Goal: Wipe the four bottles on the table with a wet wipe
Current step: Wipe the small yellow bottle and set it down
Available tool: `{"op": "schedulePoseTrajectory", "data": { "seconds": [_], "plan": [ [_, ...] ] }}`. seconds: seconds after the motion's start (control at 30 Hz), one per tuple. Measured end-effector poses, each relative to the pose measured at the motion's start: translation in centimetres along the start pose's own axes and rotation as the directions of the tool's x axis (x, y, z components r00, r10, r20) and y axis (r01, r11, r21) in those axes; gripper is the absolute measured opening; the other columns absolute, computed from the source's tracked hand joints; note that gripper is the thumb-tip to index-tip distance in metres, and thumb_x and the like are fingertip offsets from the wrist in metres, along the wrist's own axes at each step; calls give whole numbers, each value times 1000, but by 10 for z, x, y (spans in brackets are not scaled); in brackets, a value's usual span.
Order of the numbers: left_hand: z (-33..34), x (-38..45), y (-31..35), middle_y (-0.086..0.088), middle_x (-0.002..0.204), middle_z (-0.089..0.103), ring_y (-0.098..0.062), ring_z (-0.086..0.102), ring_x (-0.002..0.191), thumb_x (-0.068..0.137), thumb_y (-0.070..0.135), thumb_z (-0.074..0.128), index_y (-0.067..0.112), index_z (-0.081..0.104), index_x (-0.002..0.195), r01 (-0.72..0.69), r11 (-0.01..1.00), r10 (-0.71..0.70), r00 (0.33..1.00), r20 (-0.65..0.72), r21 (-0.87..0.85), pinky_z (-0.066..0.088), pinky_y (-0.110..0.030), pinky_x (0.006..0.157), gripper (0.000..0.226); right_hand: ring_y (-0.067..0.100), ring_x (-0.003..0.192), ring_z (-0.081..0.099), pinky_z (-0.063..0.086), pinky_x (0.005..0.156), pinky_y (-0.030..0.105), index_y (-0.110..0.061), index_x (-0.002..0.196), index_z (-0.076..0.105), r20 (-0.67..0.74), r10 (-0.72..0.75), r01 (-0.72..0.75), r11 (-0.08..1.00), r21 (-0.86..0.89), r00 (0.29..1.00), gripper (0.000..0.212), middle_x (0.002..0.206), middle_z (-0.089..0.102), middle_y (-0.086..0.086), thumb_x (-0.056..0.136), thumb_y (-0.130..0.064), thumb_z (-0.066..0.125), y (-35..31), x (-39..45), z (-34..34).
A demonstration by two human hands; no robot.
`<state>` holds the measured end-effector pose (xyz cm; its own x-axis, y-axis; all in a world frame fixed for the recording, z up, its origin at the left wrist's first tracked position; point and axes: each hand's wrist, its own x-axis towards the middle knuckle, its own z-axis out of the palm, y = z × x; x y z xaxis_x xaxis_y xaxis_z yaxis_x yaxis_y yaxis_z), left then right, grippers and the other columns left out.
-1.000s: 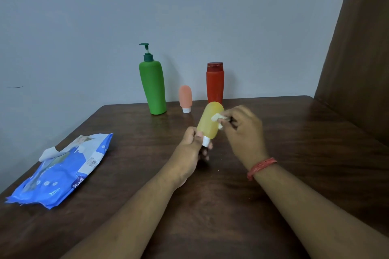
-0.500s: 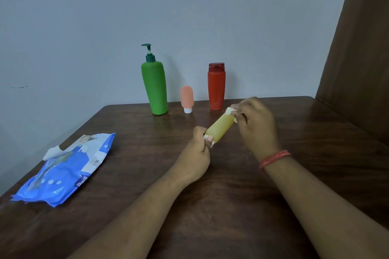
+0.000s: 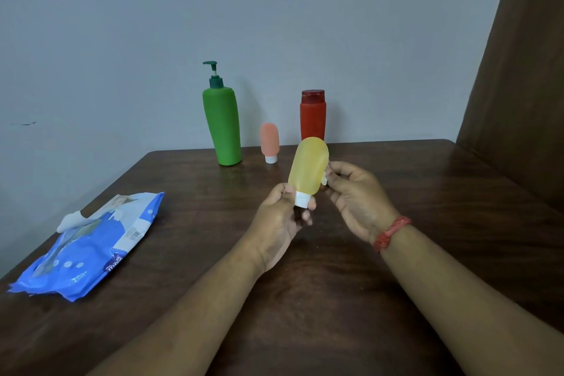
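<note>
My left hand (image 3: 279,218) pinches the white cap of a small yellow bottle (image 3: 309,165), held cap-down and nearly upright above the table. My right hand (image 3: 355,197) is just right of it, fingers curled round a small white wet wipe (image 3: 324,179) that touches the bottle's right side; most of the wipe is hidden. At the back of the table stand a green pump bottle (image 3: 222,125), a small peach bottle (image 3: 269,141) on its white cap, and a red bottle (image 3: 312,116), partly behind the yellow one.
A blue wet-wipe pack (image 3: 88,246) lies at the left of the dark wooden table (image 3: 335,299), a white wipe sticking out of its top. A grey wall runs behind. A brown panel (image 3: 525,85) rises at the right.
The yellow bottle swung from slanting to nearly upright. My right hand slid from the bottle's far end down to its right side with the wipe.
</note>
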<state>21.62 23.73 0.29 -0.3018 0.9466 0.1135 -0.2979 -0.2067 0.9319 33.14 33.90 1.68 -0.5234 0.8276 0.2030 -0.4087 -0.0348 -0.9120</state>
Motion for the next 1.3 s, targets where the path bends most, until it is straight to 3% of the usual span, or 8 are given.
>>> {"op": "schedulePoseTrajectory", "data": {
  "seconds": [0.2, 0.4, 0.5, 0.7, 0.83, 0.93, 1.07, 1.3],
  "plan": [
    [-2, 7, 0, -7, 77, 63, -14, 49, 67, 109, 15, 34, 3, 47, 120, -35, 999, 38, 989, -144, 27, 42, -29, 67, 21, 14, 82, 65, 55, 77, 27, -11, 97, 75, 40, -45, 55, 956, -290, 998, 17, 89, 74, 4, 97, -5, 60, 11, -3, 6],
    [-5, 4, -6, 0, 87, 70, -8, 62, 74, 108, 33, 33, 11, 44, 116, -144, 872, 201, 977, -74, 468, 50, -25, 73, 26, 8, 70, 63, 54, 71, 27, -11, 98, 75, 27, -140, 138, 892, -430, 990, 17, 82, 73, 3, 98, -6, 59, 9, -5, 7],
    [-5, 3, -5, 12, 111, 66, 1, 62, 100, 100, 45, 47, 27, 45, 124, -154, 784, 213, 977, -28, 602, 48, -19, 84, 30, 9, 88, 69, 58, 80, 31, -18, 105, 75, 14, -165, 151, 860, -487, 986, 17, 95, 75, -4, 99, -14, 59, 9, -4, 9],
    [-13, 10, -3, 10, 114, 70, -9, 65, 108, 100, 41, 56, 35, 57, 117, -128, 866, 263, 939, -222, 484, 52, -40, 100, 18, 12, 81, 69, 60, 74, 32, -22, 100, 73, 55, -173, 174, 809, -562, 983, 11, 90, 74, -6, 96, -18, 64, 10, -8, 14],
    [-14, 11, 1, 4, 109, 73, -9, 69, 102, 102, 33, 55, 22, 62, 119, -153, 902, 291, 907, -306, 403, 53, -32, 92, 21, 15, 81, 71, 59, 76, 31, -15, 95, 72, 74, -77, 103, 872, -479, 994, 7, 88, 76, 1, 94, -12, 67, 19, -15, 23],
    [-12, 10, 2, 10, 108, 71, 0, 66, 101, 100, 34, 58, 29, 62, 116, -162, 866, 306, 920, -246, 473, 49, -21, 87, 17, 19, 91, 74, 58, 78, 27, -6, 99, 70, -25, 23, -28, 983, -180, 999, 9, 95, 76, 7, 96, -4, 62, 21, -17, 28],
    [-10, 10, 0, 15, 108, 69, 8, 62, 99, 99, 34, 61, 30, 60, 116, -154, 844, 290, 937, -197, 513, 46, -15, 83, 18, 20, 96, 73, 58, 76, 24, 3, 100, 68, -85, 158, -140, 974, 179, 984, 11, 105, 74, 16, 95, 4, 58, 20, -15, 26],
    [-17, 13, 1, 15, 110, 69, 4, 62, 103, 98, 34, 62, 31, 61, 116, -151, 840, 291, 936, -198, 522, 47, -17, 86, 18, 22, 93, 73, 59, 72, 26, 5, 98, 65, -54, 218, -200, 950, 240, 974, 9, 110, 71, 21, 94, 7, 58, 18, -14, 27]
  ]
}}
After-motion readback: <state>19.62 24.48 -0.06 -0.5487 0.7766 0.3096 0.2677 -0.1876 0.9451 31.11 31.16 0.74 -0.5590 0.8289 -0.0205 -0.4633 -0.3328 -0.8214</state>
